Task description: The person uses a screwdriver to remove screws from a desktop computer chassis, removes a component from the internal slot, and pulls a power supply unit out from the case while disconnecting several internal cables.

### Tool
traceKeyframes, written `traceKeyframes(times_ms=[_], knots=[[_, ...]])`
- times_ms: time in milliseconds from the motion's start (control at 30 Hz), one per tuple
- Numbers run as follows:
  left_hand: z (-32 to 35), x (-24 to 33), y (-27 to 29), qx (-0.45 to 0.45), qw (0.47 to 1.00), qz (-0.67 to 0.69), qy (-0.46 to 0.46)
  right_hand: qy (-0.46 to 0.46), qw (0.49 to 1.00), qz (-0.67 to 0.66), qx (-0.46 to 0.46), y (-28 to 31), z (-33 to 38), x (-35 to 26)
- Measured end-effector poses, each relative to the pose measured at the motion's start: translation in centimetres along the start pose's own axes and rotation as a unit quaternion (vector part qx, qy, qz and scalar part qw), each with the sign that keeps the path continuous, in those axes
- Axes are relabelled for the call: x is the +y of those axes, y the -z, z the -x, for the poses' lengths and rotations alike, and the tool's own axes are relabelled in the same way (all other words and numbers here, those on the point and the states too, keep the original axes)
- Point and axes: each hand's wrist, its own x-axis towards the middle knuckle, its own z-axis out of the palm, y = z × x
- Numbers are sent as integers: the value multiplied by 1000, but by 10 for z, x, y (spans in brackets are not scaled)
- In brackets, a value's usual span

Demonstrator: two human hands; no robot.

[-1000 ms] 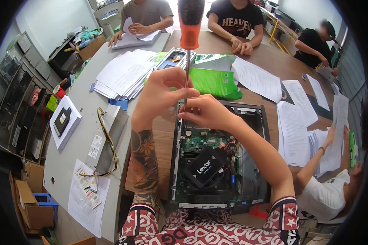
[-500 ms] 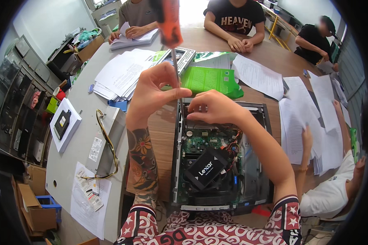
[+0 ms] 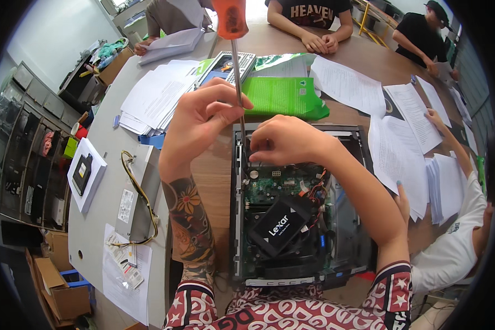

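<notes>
An orange-handled screwdriver [image 3: 232, 25] stands upright, shaft down, over the far left corner of an opened computer case [image 3: 238, 220]. Thumb and fingers of my left hand [image 3: 195, 118] are closed around its metal shaft. My right hand [image 3: 291, 140] is beside the shaft's lower end, over the far part of the case, its fingers curled; what they hold, if anything, is hidden. The screwdriver's tip cannot be made out. Inside the case lie a green circuit board [image 3: 264, 187], coloured wires [image 3: 317, 192] and a black solid-state drive [image 3: 279, 224], resting at a slant.
Left of the case are a metal power supply [image 3: 136, 190] with cables and a black drive [image 3: 83, 173] on a white box. Beyond lie a green package [image 3: 283, 96], a metal drive bay [image 3: 232, 63] and paper stacks [image 3: 151, 99]. A co-worker's hand [image 3: 402, 201] holds papers at right.
The screwdriver and my left hand have shifted slightly, the hand still on the shaft. My right hand stays over the case. The co-worker on the right has moved sheets of paper.
</notes>
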Motion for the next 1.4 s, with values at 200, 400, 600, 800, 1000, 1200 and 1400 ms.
traceKeyframes(times_ms=[200, 400, 600, 800, 1000, 1200, 1400], knots=[[3, -3, 8, 51, 999, -12, 4, -38, 996, 81, -9, -4, 3, 1], [0, 3, 1, 23, 1000, -18, 8, -79, 981, 148, -103, -7, 4, -4], [8, 6, 2, -10, 999, 49, -9, -99, 957, 210, -175, -22, 2, -6], [8, 3, 9, -1, 999, 41, 9, -88, 959, 205, -173, -29, 1, -11], [4, 0, 8, 15, 1000, 4, -26, -95, 953, 211, -197, -26, 2, -13], [4, 0, 9, 4, 999, -15, -31, -103, 955, 203, -191, -27, 0, -7], [8, 11, 1, -12, 1000, 25, 5, -98, 976, 146, -132, -20, 4, -8]])
